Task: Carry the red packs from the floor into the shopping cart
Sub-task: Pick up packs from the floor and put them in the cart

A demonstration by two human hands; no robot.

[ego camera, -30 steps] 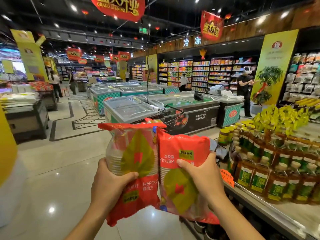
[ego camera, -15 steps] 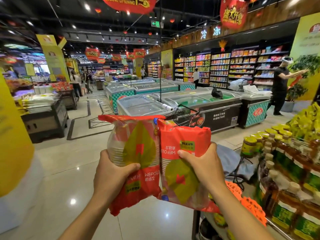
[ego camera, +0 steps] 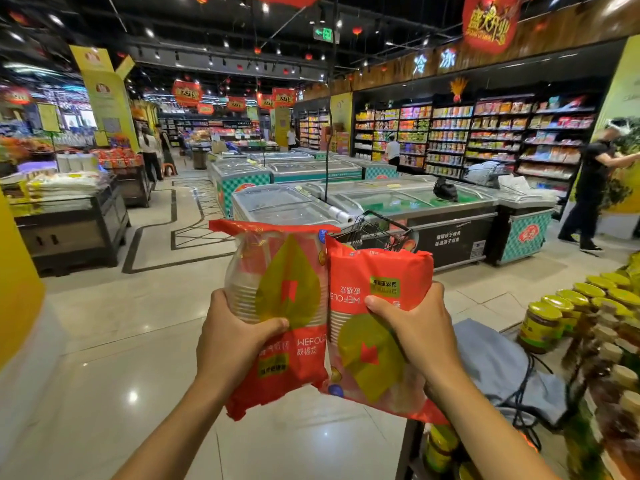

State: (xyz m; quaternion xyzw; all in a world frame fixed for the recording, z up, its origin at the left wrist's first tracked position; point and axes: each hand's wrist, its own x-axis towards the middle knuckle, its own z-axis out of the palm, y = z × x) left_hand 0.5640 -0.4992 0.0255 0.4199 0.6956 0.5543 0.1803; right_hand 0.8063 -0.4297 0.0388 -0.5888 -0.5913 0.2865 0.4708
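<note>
I hold two red packs of stacked cups upright in front of me, side by side and touching. My left hand (ego camera: 235, 337) grips the left red pack (ego camera: 277, 271) round its lower half. My right hand (ego camera: 419, 327) grips the right red pack (ego camera: 367, 355), which hangs upside down, at its middle. Just behind the packs, the black wire shopping cart (ego camera: 375, 232) shows only its top rim and handle; the packs hide most of it.
Glass-topped chest freezers (ego camera: 412, 199) stand behind the cart. A display of bottles and yellow-lidded jars (ego camera: 588, 306) crowds the right. A grey cloth (ego camera: 498, 362) with black cables lies at the lower right. A person in black (ego camera: 592, 188) walks at far right. Polished floor (ego camera: 104, 323) opens to the left.
The view has swung left and moved forward: the bottle display slid toward the right edge and the cart and freezers drew closer. Both hands keep the same hold on the packs.
</note>
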